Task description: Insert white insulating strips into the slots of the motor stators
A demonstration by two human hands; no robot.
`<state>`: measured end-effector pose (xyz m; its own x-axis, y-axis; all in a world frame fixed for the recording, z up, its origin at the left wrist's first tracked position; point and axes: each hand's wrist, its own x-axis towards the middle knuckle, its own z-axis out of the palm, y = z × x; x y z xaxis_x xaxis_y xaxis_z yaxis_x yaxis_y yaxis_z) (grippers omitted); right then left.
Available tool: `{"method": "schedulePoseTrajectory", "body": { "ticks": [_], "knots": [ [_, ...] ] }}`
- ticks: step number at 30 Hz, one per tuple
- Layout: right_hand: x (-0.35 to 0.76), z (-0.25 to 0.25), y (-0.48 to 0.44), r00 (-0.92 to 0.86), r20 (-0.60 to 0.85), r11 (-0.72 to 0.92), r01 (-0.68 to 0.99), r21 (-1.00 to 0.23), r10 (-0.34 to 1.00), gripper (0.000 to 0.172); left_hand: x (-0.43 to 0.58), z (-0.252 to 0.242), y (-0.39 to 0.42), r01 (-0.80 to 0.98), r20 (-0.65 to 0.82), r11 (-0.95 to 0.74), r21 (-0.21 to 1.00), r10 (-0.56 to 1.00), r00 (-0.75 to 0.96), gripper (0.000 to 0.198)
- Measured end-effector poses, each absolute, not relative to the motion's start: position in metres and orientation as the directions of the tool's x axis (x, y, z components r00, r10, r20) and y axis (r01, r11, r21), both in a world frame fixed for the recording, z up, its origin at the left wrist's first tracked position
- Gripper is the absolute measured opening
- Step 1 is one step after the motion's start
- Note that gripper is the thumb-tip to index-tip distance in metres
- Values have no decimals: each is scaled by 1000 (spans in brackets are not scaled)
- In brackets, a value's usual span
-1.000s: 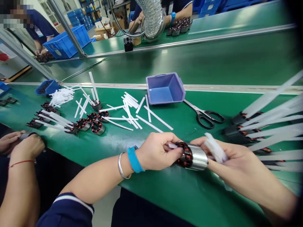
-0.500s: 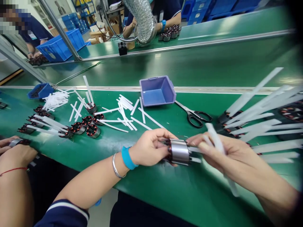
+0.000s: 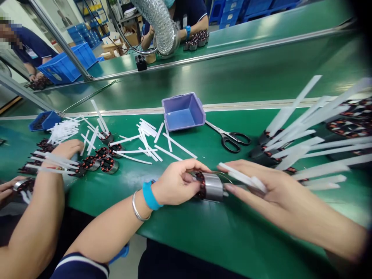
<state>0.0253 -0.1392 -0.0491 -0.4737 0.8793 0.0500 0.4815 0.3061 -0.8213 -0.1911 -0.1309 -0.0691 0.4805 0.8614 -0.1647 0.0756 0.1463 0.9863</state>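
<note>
My left hand (image 3: 177, 184) is closed around the wound end of a motor stator (image 3: 213, 186), a silvery cylinder with copper coils, held on its side above the green table. My right hand (image 3: 279, 197) grips a few white strips (image 3: 242, 177) between thumb and fingers. Its thumb tip reaches the stator's right end, where a short bit of white strip pokes out. Thin wires (image 3: 228, 176) arc above that end. Motion blurs the right fingers slightly.
Scissors (image 3: 228, 137) lie beside a purple bin (image 3: 183, 116). Loose white strips (image 3: 148, 139) are scattered left of it. Stators with upright strips (image 3: 264, 153) crowd the right. Further left, a co-worker's arm (image 3: 49, 197) reaches across more stators (image 3: 109, 164).
The white strip ends sticking out of the stator's right end look shorter now. My right hand's strips have swung flatter. The co-worker's hand has reached forward to the strips and stators.
</note>
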Motion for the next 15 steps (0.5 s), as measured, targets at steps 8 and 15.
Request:
{"method": "schedulePoseTrajectory", "body": {
  "ticks": [8,15],
  "knots": [
    [13,-72,-139,-471,45,242,369,-897,881,24,-190,-72,-137,218,182,-309,926,869,460,35],
    [9,-56,-137,-465,-67,145,405,-903,883,28,-190,-72,-138,211,319,-476,854,799,509,34]
  ]
}}
